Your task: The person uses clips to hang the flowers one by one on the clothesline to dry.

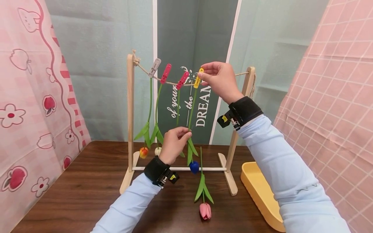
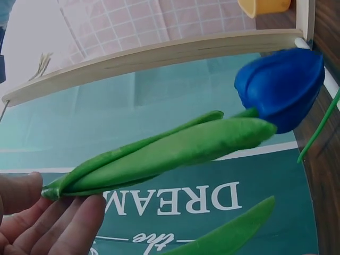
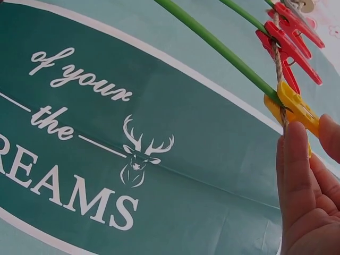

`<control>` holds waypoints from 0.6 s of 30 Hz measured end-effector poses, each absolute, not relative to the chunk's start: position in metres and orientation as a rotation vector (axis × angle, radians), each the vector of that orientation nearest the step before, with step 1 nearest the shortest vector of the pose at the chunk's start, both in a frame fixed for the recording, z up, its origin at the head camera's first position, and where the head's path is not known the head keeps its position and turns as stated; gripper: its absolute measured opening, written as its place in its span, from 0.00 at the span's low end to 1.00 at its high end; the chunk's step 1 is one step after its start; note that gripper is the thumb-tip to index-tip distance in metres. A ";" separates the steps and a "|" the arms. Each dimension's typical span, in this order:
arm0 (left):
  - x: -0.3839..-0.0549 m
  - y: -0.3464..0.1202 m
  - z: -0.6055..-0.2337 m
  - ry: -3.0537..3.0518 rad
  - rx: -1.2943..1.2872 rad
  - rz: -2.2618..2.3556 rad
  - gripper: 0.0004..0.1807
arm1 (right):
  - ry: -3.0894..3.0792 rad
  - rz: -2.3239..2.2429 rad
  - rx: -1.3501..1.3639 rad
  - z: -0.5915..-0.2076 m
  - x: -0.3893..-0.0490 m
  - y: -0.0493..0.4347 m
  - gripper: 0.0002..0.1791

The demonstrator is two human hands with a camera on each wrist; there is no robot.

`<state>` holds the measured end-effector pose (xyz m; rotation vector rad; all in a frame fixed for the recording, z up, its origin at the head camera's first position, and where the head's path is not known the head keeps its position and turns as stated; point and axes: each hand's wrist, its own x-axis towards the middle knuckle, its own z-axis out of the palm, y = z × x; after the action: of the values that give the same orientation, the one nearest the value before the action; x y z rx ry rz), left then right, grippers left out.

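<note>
My right hand [image 1: 220, 79] pinches a yellow clothespin [image 1: 198, 78] on a twine line [image 1: 241, 74]. In the right wrist view, the jaws of that clothespin [image 3: 297, 109] bite the twine and the end of a green stem. That stem belongs to a blue artificial tulip [image 1: 194, 167], which hangs bloom down. Lower on it, just above the leaves, my left hand [image 1: 175, 144] pinches the stem between thumb and fingers. Left along the twine, a grey clothespin [image 1: 154, 67] and two red clothespins [image 1: 165, 73] hold more tulips. My left hand hides the third one's bloom.
A wooden stand [image 1: 130, 123] carries the twine between two posts, with a white bar low across it. Orange [image 1: 144, 152] and white [image 1: 158, 151] tulips hang at left. A pink tulip [image 1: 205, 211] lies on the brown table in front; a yellow tray [image 1: 247, 166] stands right.
</note>
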<state>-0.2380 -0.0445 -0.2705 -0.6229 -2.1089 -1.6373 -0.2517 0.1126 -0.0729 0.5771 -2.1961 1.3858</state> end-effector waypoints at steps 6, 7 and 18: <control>-0.234 -0.050 -0.272 -2.098 -0.583 -1.735 0.13 | -2.208 1.363 0.589 -0.074 -0.250 0.114 0.19; -0.233 -0.051 -0.273 -2.097 -0.581 -1.739 0.12 | -2.209 1.362 0.592 -0.074 -0.250 0.114 0.19; -0.229 -0.064 -0.275 -2.165 -0.606 -1.537 0.12 | -2.198 1.326 0.578 -0.074 -0.246 0.117 0.19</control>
<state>-0.2287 -0.0644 -0.2747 -0.6063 -2.1649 -1.5374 -0.2464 0.1170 -0.0745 0.5778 -2.1980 1.3264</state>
